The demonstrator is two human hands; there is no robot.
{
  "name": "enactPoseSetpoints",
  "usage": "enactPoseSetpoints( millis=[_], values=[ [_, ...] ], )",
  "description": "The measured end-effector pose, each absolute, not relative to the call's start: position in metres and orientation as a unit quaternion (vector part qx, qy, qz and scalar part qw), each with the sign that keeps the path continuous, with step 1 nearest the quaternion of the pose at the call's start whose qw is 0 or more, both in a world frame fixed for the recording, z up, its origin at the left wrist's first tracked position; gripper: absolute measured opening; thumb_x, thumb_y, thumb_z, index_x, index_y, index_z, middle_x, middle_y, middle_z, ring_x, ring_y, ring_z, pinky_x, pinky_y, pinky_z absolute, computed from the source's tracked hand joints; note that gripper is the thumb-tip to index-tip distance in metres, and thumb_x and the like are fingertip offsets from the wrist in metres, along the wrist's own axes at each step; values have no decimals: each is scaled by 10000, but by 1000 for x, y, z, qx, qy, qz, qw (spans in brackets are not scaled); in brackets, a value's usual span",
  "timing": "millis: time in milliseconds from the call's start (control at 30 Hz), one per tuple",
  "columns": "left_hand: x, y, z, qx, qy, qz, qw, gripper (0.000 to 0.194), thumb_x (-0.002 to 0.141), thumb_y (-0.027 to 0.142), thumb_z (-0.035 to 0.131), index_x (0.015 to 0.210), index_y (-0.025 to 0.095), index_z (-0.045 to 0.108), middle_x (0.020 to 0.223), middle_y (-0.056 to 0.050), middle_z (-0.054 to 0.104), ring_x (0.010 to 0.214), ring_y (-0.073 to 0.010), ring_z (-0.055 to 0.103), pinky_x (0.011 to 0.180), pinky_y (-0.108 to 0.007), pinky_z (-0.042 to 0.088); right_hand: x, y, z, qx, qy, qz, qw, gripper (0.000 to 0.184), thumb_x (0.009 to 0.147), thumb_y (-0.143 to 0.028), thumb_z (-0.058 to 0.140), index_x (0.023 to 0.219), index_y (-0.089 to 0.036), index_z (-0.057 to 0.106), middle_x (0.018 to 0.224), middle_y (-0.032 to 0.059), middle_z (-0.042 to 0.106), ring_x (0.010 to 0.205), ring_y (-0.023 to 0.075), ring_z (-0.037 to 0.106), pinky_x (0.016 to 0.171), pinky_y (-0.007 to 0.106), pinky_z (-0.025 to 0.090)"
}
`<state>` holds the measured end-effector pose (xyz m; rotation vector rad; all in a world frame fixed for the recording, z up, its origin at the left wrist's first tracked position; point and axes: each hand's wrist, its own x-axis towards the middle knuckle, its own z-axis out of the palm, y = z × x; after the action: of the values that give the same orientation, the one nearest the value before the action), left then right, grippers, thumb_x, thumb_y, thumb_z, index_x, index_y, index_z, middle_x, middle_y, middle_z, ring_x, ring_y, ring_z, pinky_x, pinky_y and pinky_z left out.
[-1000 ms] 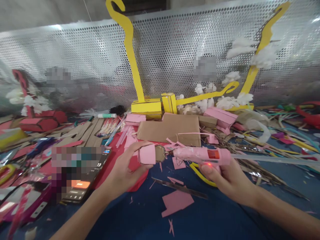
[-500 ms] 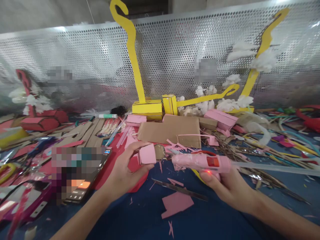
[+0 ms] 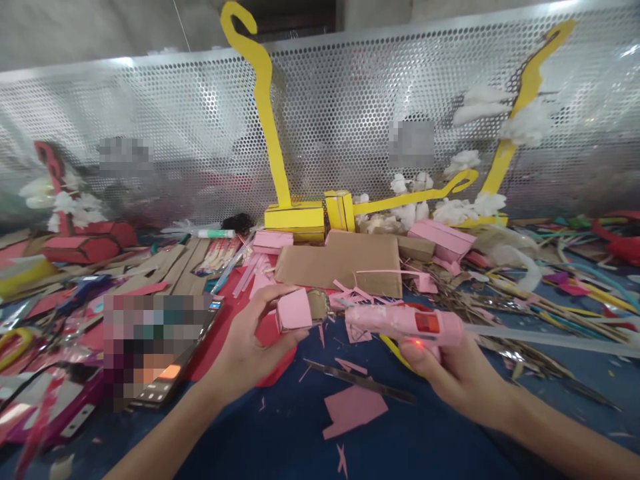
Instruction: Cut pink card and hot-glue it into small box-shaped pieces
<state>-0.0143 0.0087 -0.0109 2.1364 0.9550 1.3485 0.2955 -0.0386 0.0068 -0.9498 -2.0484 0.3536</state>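
Note:
My left hand (image 3: 255,330) is closed around a small box (image 3: 295,310) faced with pink paper, its bare cardboard end turned to the right. In my right hand (image 3: 445,363) is a pink hot glue gun (image 3: 395,323) with a glowing red light and a long clear glue stick (image 3: 545,338) out of its back. The gun's nozzle points left, at or very near the box's cardboard end; whether they touch I cannot tell. Below lie a narrow blade (image 3: 360,381) and a cut piece of pink paper (image 3: 355,410).
Brown cardboard (image 3: 345,263) lies behind my hands. Yellow hooked cardboard shapes (image 3: 270,127) stand before a perforated metal panel (image 3: 330,100). A phone (image 3: 160,387) lies on the left, scissors with a yellow handle (image 3: 395,350) partly under the gun, and sticks and scraps at right.
The glue gun's nozzle has backed slightly from the box's end, then come closer again, shifting a little lower. My left hand holds the box nearly still.

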Motion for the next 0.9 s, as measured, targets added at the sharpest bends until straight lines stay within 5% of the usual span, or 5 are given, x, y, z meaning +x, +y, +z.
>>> enactPoseSetpoints(
  millis=[100, 300, 733, 900],
  values=[
    [-14, 7, -12, 774, 345, 483, 220, 552, 854, 226, 781, 1341, 329, 544, 1263, -55, 632, 1141, -227, 636, 1000, -393, 555, 295, -40, 5, -342, -845, 165, 378, 355, 1002, -291, 516, 1310, -227, 682, 867, 57, 751, 853, 232, 718, 928, 360, 575],
    [-14, 3, -12, 781, 342, 478, 211, 554, 850, 222, 786, 1338, 334, 548, 1261, -47, 638, 1154, -226, 626, 998, -377, 543, 292, -42, 3, -335, -841, 164, 392, 235, 978, -256, 547, 1136, -224, 718, 661, -17, 672, 546, 146, 594, 609, 234, 552],
    [-13, 3, -13, 781, 347, 486, 180, 554, 845, 210, 780, 1338, 299, 545, 1276, -73, 635, 1168, -249, 625, 1005, -418, 539, 296, -42, 2, -361, -857, 87, 357, 326, 1004, -276, 508, 1285, -217, 663, 701, 6, 710, 622, 186, 663, 719, 287, 585],
    [-12, 2, -13, 779, 347, 490, 179, 553, 838, 207, 786, 1328, 302, 547, 1264, -69, 641, 1165, -252, 626, 996, -418, 540, 295, -43, 3, -372, -854, 98, 351, 273, 1010, -297, 493, 1157, -223, 711, 614, -7, 667, 528, 178, 609, 683, 302, 587]
  ],
)
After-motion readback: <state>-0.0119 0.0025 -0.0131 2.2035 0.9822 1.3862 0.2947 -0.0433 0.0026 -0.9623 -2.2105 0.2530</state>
